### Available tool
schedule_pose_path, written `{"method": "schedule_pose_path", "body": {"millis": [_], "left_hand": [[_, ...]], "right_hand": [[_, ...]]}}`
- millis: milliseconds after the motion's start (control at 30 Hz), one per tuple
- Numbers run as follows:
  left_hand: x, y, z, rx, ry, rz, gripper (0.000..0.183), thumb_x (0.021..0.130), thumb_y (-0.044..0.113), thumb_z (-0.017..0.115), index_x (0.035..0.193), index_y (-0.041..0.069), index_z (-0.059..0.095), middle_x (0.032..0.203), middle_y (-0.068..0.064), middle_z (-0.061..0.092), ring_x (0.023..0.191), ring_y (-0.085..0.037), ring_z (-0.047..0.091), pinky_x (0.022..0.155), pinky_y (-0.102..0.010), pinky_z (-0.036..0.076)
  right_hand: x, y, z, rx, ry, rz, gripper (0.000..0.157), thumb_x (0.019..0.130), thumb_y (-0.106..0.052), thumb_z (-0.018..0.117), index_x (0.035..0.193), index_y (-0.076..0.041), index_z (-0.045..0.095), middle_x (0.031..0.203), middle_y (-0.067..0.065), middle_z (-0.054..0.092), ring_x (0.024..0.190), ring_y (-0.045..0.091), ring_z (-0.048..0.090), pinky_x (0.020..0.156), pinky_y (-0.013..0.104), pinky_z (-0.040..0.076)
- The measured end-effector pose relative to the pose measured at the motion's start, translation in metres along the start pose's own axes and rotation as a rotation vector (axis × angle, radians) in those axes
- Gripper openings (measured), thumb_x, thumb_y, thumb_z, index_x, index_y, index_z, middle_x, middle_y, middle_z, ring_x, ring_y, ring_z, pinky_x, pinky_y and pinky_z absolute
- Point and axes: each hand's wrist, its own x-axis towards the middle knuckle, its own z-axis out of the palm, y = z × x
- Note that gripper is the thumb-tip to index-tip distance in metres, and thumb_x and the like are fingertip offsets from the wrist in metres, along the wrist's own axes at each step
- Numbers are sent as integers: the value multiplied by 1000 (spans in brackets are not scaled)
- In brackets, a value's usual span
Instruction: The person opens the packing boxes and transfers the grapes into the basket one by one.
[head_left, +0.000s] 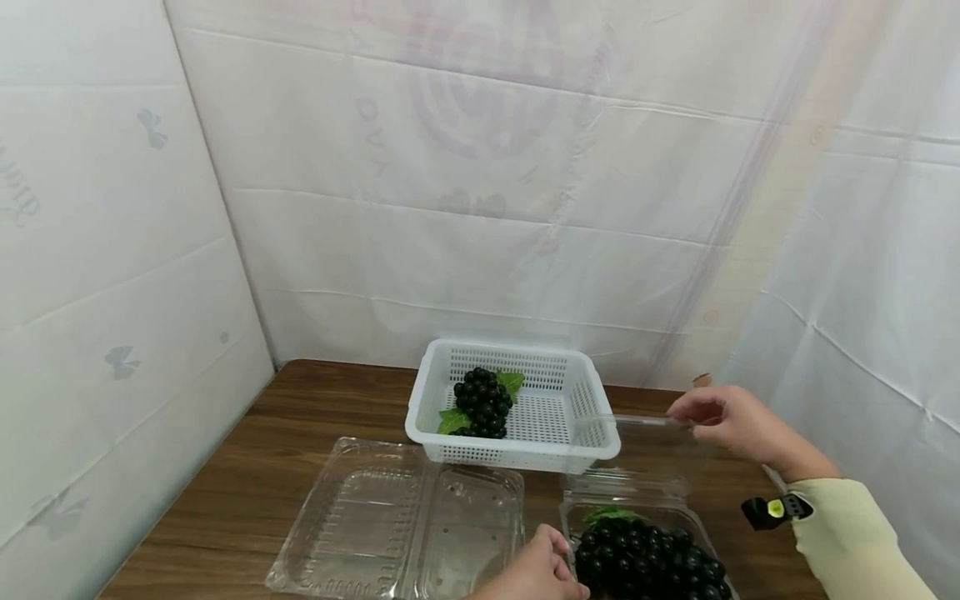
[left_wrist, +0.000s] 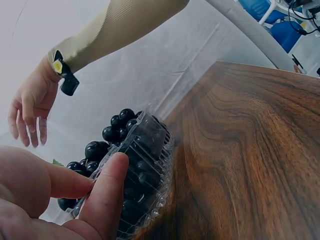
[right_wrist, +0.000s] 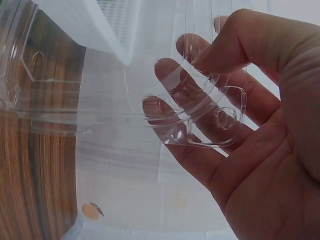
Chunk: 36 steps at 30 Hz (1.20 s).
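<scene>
At the front right, a see-through plastic clamshell box (left_wrist: pixel 145 185) is filled with dark, round grapes (head_left: pixel 645 558), with green leaf at their back edge. My left hand (head_left: pixel 536 571) pinches the box's left rim between thumb and finger, as the left wrist view shows. Above the far side, my right hand (head_left: pixel 731 425) holds the edge of the raised lid (right_wrist: pixel 215 120). In the right wrist view its thumb lies on one face of the lid, and fingers show through the plastic behind it. The lid's outline is faint in the head view.
A white perforated basket (head_left: pixel 510 447) stands at the back, holding a dark grape bunch (head_left: pixel 480 400) and green leaves (head_left: pixel 453 420). A second see-through clamshell (head_left: pixel 360 508) lies unfolded at the left on the brown wooden table (head_left: pixel 202 533). White printed sheets (head_left: pixel 375 250) hang behind and beside the table.
</scene>
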Motion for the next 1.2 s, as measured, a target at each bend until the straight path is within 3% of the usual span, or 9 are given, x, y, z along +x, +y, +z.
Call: {"method": "schedule_pose_path", "body": {"millis": [333,600,833,967,1067,1133,1200], "left_hand": [[19,6,17,-45,0,-4,42,91,15,79,115,14,45,85,-5,67,70,-18,61,67,-33,47],[28,8,27,0,-2,-4,35,91,16,79,109,13,48,85,-7,69,70,-16,63,64,-31,48],[42,0,27,7,-36,14,29,91,16,79,104,13,53,87,-6,67,74,-15,63,63,-30,48],[47,3,30,33,-24,23,26,89,15,79,101,13,56,87,-6,67,74,-15,62,63,-31,48],[45,9,35,64,-13,36,23,88,15,79,97,15,58,84,-3,67,71,-13,61,62,-30,47],[28,29,44,108,30,35,20,89,11,77,94,14,57,79,-3,66,68,-12,58,62,-29,46],[27,34,47,135,45,44,20,88,10,77,90,15,58,77,-1,65,67,-11,58,62,-28,46]], "right_hand": [[-5,23,-8,55,46,-20,20,94,5,65,111,-3,73,100,-14,74,91,-5,67,71,23,58],[-8,49,-15,142,26,-40,17,94,9,63,108,5,70,100,-14,75,92,-3,69,72,21,58],[-13,60,-20,174,22,39,11,95,5,63,104,7,70,98,-16,74,89,-1,69,71,23,58],[-16,65,-24,250,11,87,13,96,4,62,106,10,68,98,-14,75,88,3,70,73,25,60],[-19,72,-28,316,1,108,14,97,3,62,109,12,65,100,-11,76,89,6,71,74,26,61],[-20,76,-29,351,-13,118,16,99,2,61,111,13,64,102,-11,76,91,6,72,76,27,61],[-21,79,-31,388,-29,136,18,100,1,59,113,13,63,104,-11,76,95,6,72,77,27,62]]}}
